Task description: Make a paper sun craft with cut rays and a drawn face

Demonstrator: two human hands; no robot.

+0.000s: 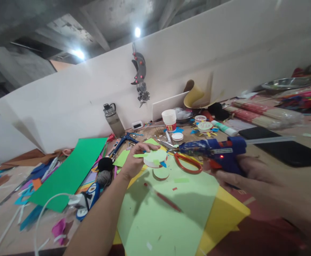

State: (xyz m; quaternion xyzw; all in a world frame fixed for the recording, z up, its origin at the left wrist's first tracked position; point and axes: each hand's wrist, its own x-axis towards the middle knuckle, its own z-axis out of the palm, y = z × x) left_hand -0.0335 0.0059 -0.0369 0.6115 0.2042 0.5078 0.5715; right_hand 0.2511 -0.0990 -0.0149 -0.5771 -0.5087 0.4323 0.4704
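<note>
Closest to me, a blurred red stick [167,201] lies on the green sheet [163,234], well in from its near edge; a knocking wrist could roll it. By the right edge, the right hand [251,177] wraps round the glue gun [234,149], red lamp lit, so I'd treat that nozzle as hot. Toward the far edge, the left hand [132,162] pinches the pale disc [155,155]: one slip there risks burnt fingertips. Scissors [196,170] lie beside the nozzle; drips could foul them.
</note>
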